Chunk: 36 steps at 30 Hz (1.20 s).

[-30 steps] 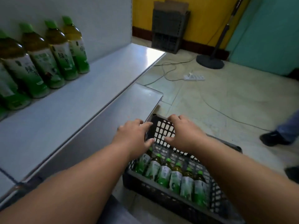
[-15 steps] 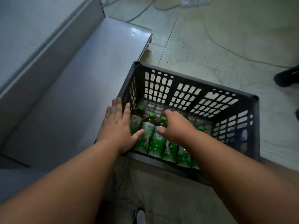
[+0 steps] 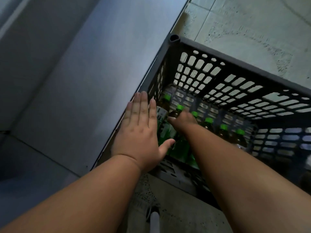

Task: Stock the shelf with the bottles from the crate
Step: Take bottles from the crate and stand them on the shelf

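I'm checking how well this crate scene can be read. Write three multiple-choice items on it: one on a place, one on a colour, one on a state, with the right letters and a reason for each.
1. Where do the bottles stand?
A. on the shelf
B. along the near wall of the crate
C. on the bare floor

2. What colour are the bottle caps?
A. red
B. white
C. green

3. How is the left hand held?
A. flat, fingers straight, over the crate's left edge
B. in a fist round a bottle
C. out of view

Answers:
1. B, the row lines up inside the crate at its near side.
2. C, each visible cap is bright green.
3. A, its fingers lie straight; the right hand is the one curled down among the bottles.
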Each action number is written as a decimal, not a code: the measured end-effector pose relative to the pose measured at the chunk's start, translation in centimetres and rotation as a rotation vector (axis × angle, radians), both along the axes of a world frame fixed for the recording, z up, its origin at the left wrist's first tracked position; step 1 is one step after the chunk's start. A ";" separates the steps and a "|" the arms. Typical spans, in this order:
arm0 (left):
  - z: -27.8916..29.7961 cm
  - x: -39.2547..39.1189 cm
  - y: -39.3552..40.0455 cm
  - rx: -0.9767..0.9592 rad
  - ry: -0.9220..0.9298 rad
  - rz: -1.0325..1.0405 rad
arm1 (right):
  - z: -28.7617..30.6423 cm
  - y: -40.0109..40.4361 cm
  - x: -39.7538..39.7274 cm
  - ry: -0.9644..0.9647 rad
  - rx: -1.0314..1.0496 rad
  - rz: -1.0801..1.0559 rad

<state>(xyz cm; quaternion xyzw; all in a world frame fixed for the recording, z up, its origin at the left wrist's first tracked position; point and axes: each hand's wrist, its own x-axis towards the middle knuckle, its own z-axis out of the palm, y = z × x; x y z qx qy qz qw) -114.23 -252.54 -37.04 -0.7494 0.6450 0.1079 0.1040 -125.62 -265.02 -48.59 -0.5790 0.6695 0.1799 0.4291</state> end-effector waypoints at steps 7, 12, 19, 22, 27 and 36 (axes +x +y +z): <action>-0.4 0.2 0.1 -0.050 0.010 -0.008 | -1.0 -1.5 0.8 -0.025 0.105 -0.086; -0.4 0.2 0.1 -0.056 -0.004 -0.013 | -0.4 -0.8 0.8 -0.094 0.074 -0.178; -0.2 0.0 0.2 -0.034 0.005 0.004 | -0.5 1.0 0.0 -0.378 0.045 -0.421; 0.1 0.0 0.0 0.025 -0.019 0.013 | 1.0 1.6 -1.0 -0.500 -0.042 -0.455; 1.2 0.0 -0.4 0.103 -0.038 0.025 | 9.7 1.4 -3.9 -0.638 -0.297 -0.374; 12.0 0.9 1.1 -0.017 0.301 0.023 | 27.5 6.2 -4.8 -0.732 -0.614 -0.099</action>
